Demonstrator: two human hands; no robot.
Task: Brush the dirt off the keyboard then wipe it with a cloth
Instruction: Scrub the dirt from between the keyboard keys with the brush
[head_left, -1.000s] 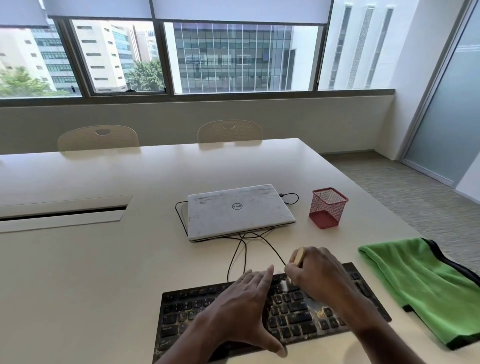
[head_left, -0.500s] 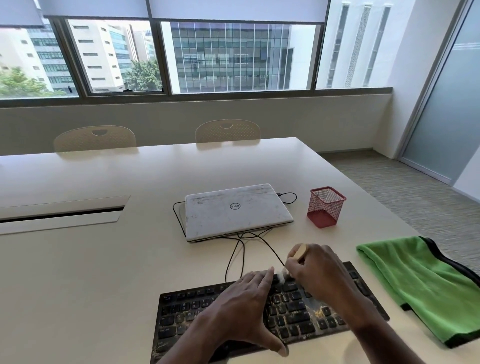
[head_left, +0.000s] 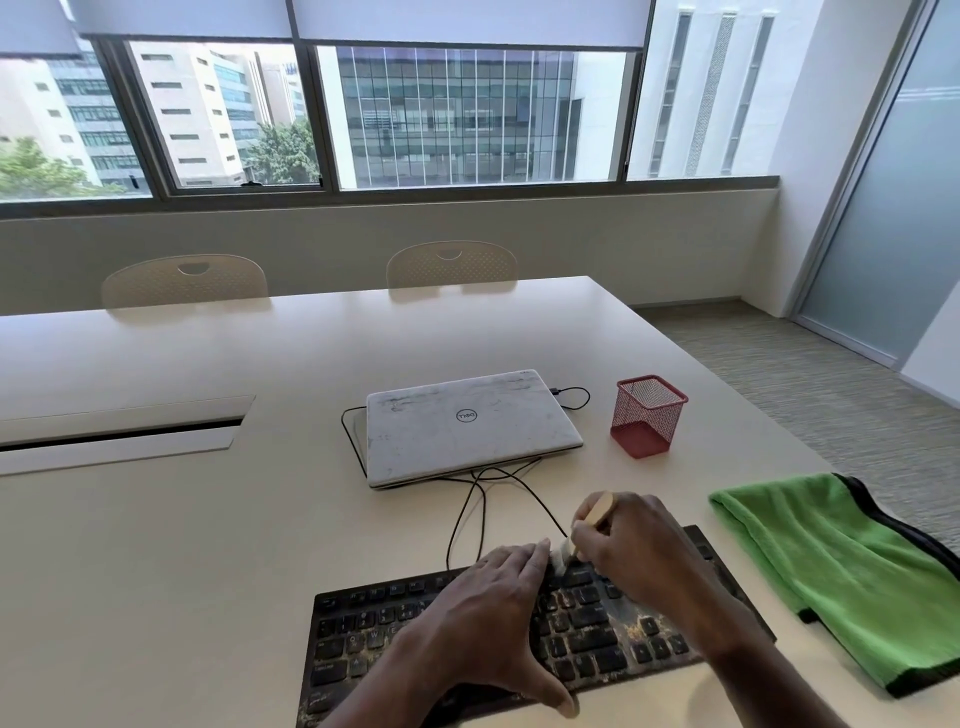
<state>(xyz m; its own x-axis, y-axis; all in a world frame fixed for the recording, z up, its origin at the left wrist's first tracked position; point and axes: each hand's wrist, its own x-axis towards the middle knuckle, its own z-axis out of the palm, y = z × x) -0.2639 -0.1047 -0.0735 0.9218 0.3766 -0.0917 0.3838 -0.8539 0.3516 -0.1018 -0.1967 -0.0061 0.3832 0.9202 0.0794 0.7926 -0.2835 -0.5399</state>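
At the bottom centre we find the keyboard (head_left: 358, 639) on the table (head_left: 208, 545), its long axis running left to right and rising slightly rightward. Our left hand (head_left: 483, 618) lies flat on its middle, fingers straight, steadying it. Just right of those fingertips the brush (head_left: 560, 561) meets the top key row. The right hand (head_left: 639, 556) grips its handle, fingers curled round it. Dirt shows on the keys below. The green cloth (head_left: 841, 577) lies at the right edge.
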